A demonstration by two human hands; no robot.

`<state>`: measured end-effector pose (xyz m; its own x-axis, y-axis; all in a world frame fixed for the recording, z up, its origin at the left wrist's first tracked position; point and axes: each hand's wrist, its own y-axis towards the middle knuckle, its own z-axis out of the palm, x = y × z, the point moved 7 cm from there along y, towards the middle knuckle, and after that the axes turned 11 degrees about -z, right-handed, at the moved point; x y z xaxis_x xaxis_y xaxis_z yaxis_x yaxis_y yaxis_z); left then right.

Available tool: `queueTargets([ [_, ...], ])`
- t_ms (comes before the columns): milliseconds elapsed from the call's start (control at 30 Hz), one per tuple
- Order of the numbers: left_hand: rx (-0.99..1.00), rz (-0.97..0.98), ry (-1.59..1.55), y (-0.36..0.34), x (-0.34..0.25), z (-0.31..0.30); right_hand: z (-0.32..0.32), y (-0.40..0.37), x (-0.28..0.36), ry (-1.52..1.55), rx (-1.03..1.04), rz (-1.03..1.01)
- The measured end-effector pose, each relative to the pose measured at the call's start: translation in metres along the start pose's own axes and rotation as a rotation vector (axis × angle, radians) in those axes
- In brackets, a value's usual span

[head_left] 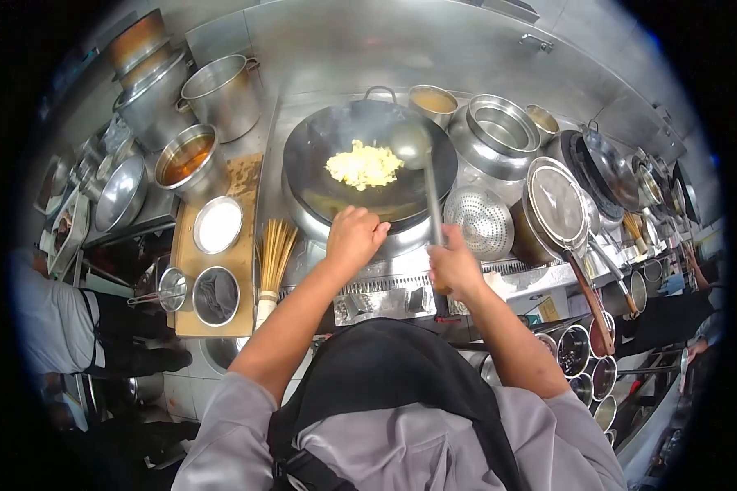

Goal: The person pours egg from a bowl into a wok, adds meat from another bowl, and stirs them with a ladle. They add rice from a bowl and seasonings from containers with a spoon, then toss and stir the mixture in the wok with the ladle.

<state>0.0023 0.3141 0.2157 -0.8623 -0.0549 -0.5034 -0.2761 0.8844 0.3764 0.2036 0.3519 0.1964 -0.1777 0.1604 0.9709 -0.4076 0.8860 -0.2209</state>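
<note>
A dark wok [307,155] sits on the burner before me, its far loop handle rising at the back rim. Yellow pieces that look like scrambled egg [364,166] lie in a heap in the middle of it. At the wok's near rim, my left hand [357,239] is closed, its grip partly hidden under the fingers. My right hand [457,266] is wrapped round the long handle of a ladle [432,192]. The ladle's bowl hangs over the right side of the wok, beside the yellow heap and slightly blurred.
Right of the wok lie a perforated skimmer [478,222] and a mesh strainer [558,200]; a metal pot [490,151] stands behind them. To the left, a bamboo brush [276,254] stands near a board [236,299] with metal bowls. Other people are at both sides.
</note>
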Motion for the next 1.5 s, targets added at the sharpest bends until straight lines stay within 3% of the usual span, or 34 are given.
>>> queueTargets([
  [33,-0.002,-0.003,-0.003,-0.007,-0.010,-0.014,0.002,0.008,0.007,-0.005,0.002,0.000],
  [100,0.122,0.190,-0.246,-0.052,-0.047,-0.042,0.020,0.016,0.017,0.492,0.143,0.111],
  [133,0.383,0.257,-0.329,-0.086,-0.052,-0.040,0.021,0.013,0.022,0.492,0.146,0.114],
  [167,0.770,0.345,-0.526,-0.119,-0.070,-0.044,0.025,0.005,0.028,0.540,0.183,0.088],
  [200,0.946,0.404,-0.662,-0.145,-0.090,-0.069,0.028,-0.002,0.031,0.589,0.221,0.065],
  [267,0.872,0.391,-0.697,-0.151,-0.095,-0.101,0.028,-0.001,0.025,0.662,0.238,0.092],
  [333,0.913,0.591,-0.905,-0.162,-0.101,-0.124,0.033,0.007,0.013,0.767,0.263,0.228],
  [400,0.976,0.594,-1.041,-0.159,-0.105,-0.128,0.045,0.019,0.004,0.679,0.271,0.249],
  [467,0.967,0.568,-1.046,-0.153,-0.097,-0.113,0.047,0.027,0.007,0.191,0.186,0.081],
  [500,0.879,0.548,-0.863,-0.148,-0.088,-0.099,0.044,0.030,0.006,0.191,0.193,0.079],
  [533,0.864,0.453,-0.755,-0.144,-0.075,-0.082,0.037,0.033,0.001,0.329,0.210,0.115],
  [600,1.005,0.139,-0.920,-0.144,-0.036,-0.041,0.025,0.033,-0.010,0.605,0.229,0.195],
  [667,1.051,-0.053,-1.145,-0.154,-0.004,-0.004,0.030,0.033,-0.007,0.529,0.196,0.198],
  [700,1.055,-0.055,-1.144,-0.162,0.008,0.009,0.031,0.036,-0.002,0.394,0.160,0.130],
  [733,0.942,-0.180,-1.139,-0.166,0.025,0.017,0.029,0.038,0.002,0.260,0.123,0.064],
  [767,0.830,-0.303,-1.129,-0.173,0.043,0.023,0.028,0.039,0.003,0.322,0.102,0.050],
  [800,0.839,-0.308,-1.129,-0.182,0.044,0.022,0.026,0.040,-0.003,0.326,0.096,0.057],
  [867,0.672,-0.530,-1.014,-0.195,0.065,0.021,0.016,0.046,-0.018,0.252,0.067,0.088],
  [900,0.875,-0.705,-0.998,-0.231,0.088,0.053,0.012,0.043,-0.012,0.292,0.050,0.086],
  [933,0.877,-0.707,-1.000,-0.237,0.090,0.052,0.007,0.036,-0.003,0.291,0.048,0.089],
  [1000,1.033,-0.969,-0.982,-0.259,0.098,0.062,0.011,0.017,0.012,0.635,0.145,0.125],
  [1033,1.033,-0.972,-0.987,-0.261,0.100,0.062,0.016,0.015,0.003,0.822,0.205,0.154],
  [1133,1.076,-0.884,-0.910,-0.274,0.098,0.054,0.030,0.026,-0.013,0.798,0.229,0.260],
  [1200,1.101,-0.806,-0.849,-0.270,0.097,0.046,0.038,0.034,-0.005,0.629,0.202,0.230],
  [1267,1.122,-0.739,-0.793,-0.271,0.095,0.035,0.041,0.034,0.015,0.378,0.120,0.065],
  [1400,1.151,-0.613,-0.685,-0.277,0.081,0.015,0.031,0.058,-0.007,0.378,0.164,0.139],
  [1467,0.941,-0.670,-0.893,-0.262,0.066,-0.001,0.024,0.046,0.004,0.485,0.174,0.154],
  [1500,0.874,-0.483,-0.920,-0.249,0.045,-0.020,0.025,0.034,0.002,0.684,0.234,0.196],
])
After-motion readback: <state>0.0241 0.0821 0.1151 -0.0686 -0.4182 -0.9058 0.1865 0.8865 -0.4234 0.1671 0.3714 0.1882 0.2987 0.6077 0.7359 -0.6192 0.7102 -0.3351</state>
